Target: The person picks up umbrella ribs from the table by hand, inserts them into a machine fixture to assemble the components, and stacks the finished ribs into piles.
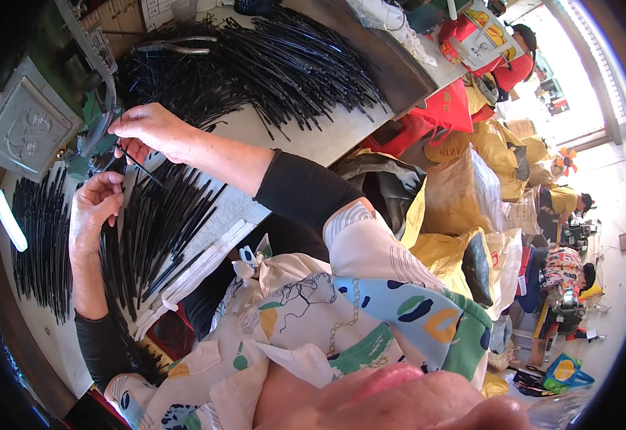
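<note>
a small workshop: a bench [306, 136] heaped with thin black rods [284, 64], a green metal press [76, 93], stuffed sacks [463, 193], other workers at machines [564, 308].

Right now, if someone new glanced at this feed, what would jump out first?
The heaps of thin black rods fanned across the white bench, with more piled near the bench's front edge. At the left, the right hand pinches one black rod at the green bench machine, the left hand just below. To the right, bulging yellow sacks crowd the floor.
</note>
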